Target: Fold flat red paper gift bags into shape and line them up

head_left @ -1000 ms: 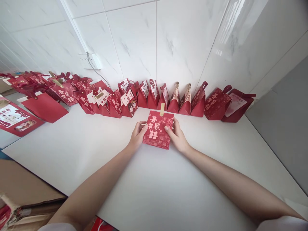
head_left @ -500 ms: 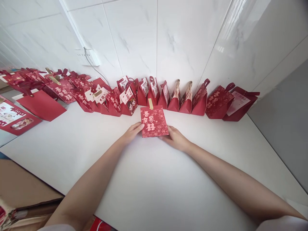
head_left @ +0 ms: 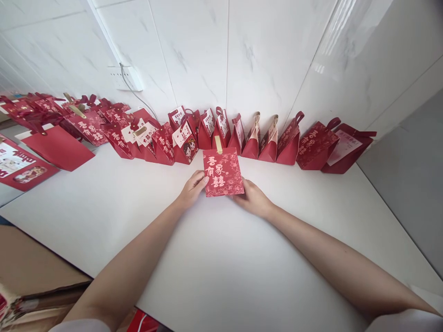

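Between my two hands is a red gift box with pale Chinese characters, a floral print and a gold ribbon handle on top. My left hand grips its left side, thumb on the front edge. My right hand holds the lower right edge, its fingers partly hidden behind and under the box. The printed front faces me. Just behind it, a row of similar red gift boxes stands along the wall.
More red boxes crowd the table's left end. A socket with a grey cable is on the tiled wall. The white table extends toward me. At lower left is an open cardboard box; a grey panel borders the right.
The held box has shifted very slightly right and its face has tilted up a little more toward me. Both hands keep their hold on it.
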Demonstrator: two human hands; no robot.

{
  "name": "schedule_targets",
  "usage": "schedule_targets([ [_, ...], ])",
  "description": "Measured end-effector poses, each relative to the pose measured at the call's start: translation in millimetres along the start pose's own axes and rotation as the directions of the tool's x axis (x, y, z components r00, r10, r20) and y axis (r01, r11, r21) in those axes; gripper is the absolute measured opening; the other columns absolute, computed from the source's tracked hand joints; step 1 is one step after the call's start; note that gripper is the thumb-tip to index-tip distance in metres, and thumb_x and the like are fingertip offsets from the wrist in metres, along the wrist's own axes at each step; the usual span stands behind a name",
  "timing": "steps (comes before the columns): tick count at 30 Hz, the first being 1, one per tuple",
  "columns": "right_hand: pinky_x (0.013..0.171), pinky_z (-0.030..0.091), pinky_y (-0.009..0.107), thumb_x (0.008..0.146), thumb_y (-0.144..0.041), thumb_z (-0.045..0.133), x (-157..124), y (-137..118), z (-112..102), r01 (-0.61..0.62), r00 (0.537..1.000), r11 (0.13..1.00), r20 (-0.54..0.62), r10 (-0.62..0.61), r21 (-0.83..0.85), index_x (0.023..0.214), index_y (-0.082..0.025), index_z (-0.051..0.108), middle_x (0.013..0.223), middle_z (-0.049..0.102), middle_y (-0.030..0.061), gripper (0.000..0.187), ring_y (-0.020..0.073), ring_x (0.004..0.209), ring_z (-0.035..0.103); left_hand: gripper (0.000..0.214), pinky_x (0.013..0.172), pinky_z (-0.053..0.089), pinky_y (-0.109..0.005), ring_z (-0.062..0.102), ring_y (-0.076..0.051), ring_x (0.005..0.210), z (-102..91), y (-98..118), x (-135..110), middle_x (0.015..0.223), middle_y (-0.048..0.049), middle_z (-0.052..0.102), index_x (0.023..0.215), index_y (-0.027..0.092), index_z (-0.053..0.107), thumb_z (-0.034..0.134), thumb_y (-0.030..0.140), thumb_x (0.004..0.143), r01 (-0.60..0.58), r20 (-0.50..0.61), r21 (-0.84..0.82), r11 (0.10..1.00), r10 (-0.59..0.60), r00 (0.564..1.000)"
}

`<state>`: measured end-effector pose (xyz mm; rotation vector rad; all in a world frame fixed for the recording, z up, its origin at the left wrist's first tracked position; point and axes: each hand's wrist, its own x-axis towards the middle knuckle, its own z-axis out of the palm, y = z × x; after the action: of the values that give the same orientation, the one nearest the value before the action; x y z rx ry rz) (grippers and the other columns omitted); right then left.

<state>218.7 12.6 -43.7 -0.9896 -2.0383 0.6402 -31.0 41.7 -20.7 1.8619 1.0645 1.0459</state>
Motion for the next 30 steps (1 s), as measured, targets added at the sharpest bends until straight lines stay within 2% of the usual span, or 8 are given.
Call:
schedule_targets([
  [2,0.110,0.042,0.047,0.089,-0.044,0.065,1.8,-3.1,-1.5,-0.018,1.000,0.990,-0.005,0.019,0.137,0.142,-0.023,0.041,0.140,0.055,0.0096,0.061,0.0293,0.128,0.053,0.039,0.099,0.045,-0.036,0.056,-0.023,0.111,0.3,1.9,-0.4,0.117,-0.0098,0.058,0.098,0.021,0.068,0.049,0.054,0.092,-0.068,-0.010,0.093,0.993,0.070,0.998],
  [5,0.116,0.035,0.047,0.092,-0.049,0.060,3.5,-4.7,-4.1,-0.033,0.999,0.968,0.023,0.028,0.248,0.144,-0.024,0.041,0.148,0.048,0.0074,0.060,0.0279,0.136,0.045,0.039,0.102,0.044,-0.036,0.054,-0.024,0.117,-0.9,2.4,-0.6,0.122,-0.0099,0.056,0.108,0.022,0.068,0.048,0.052,0.093,-0.061,0.043,0.114,0.992,0.056,0.997],
  [7,0.116,0.034,0.047,0.093,-0.049,0.057,3.1,-3.2,-4.2,-0.052,0.999,0.972,0.005,0.053,0.230,0.143,-0.024,0.043,0.147,0.048,0.0077,0.057,0.0279,0.136,0.044,0.040,0.106,0.042,-0.038,0.055,-0.025,0.118,-1.9,1.3,-0.9,0.121,-0.0097,0.059,0.113,0.022,0.068,0.047,0.051,0.094,-0.015,0.116,0.075,0.997,0.006,0.993],
  [10,0.114,0.037,0.047,0.093,-0.048,0.058,1.3,0.8,-2.3,-0.088,0.995,0.982,-0.026,0.094,0.169,0.143,-0.023,0.043,0.144,0.051,0.0101,0.058,0.0286,0.133,0.047,0.039,0.107,0.043,-0.040,0.056,-0.028,0.120,-2.3,-0.1,-1.7,0.125,-0.0093,0.061,0.114,0.023,0.069,0.054,0.050,0.091,0.004,0.245,0.015,1.000,-0.007,0.970],
  [12,0.113,0.038,0.047,0.093,-0.048,0.058,0.4,3.0,-0.9,-0.100,0.994,0.984,-0.030,0.106,0.147,0.144,-0.023,0.042,0.142,0.051,0.0108,0.059,0.0285,0.132,0.048,0.038,0.107,0.044,-0.041,0.055,-0.029,0.122,-1.9,-0.4,-1.9,0.129,-0.0091,0.059,0.115,0.024,0.070,0.058,0.049,0.089,-0.001,0.268,0.006,1.000,0.000,0.963],
  [22,0.114,0.038,0.048,0.094,-0.050,0.055,-1.9,1.6,1.0,-0.081,0.996,0.996,-0.026,0.082,0.048,0.145,-0.025,0.039,0.143,0.049,0.0112,0.058,0.0279,0.134,0.046,0.040,0.117,0.035,-0.043,0.046,-0.029,0.133,1.5,-0.8,0.2,0.136,-0.0089,0.054,0.112,0.024,0.072,0.057,0.053,0.089,0.051,0.237,-0.067,0.996,-0.034,0.971],
  [28,0.117,0.034,0.049,0.096,-0.050,0.051,-2.2,1.7,0.1,-0.047,0.999,0.998,0.015,0.048,-0.029,0.149,-0.026,0.033,0.148,0.044,0.0104,0.060,0.0282,0.139,0.040,0.044,0.114,0.036,-0.041,0.051,-0.027,0.126,3.8,-10.9,0.5,0.127,-0.0098,0.057,0.114,0.022,0.070,0.049,0.055,0.092,0.052,0.069,-0.095,0.994,-0.045,0.997],
  [30,0.118,0.033,0.049,0.097,-0.049,0.049,-2.1,3.0,0.2,-0.043,0.999,0.998,0.023,0.044,-0.041,0.149,-0.027,0.032,0.150,0.043,0.0094,0.059,0.0282,0.141,0.038,0.045,0.113,0.036,-0.040,0.050,-0.026,0.126,3.6,-11.5,0.6,0.127,-0.0099,0.057,0.115,0.022,0.068,0.047,0.055,0.093,0.029,0.047,-0.076,0.997,-0.026,0.999],
])
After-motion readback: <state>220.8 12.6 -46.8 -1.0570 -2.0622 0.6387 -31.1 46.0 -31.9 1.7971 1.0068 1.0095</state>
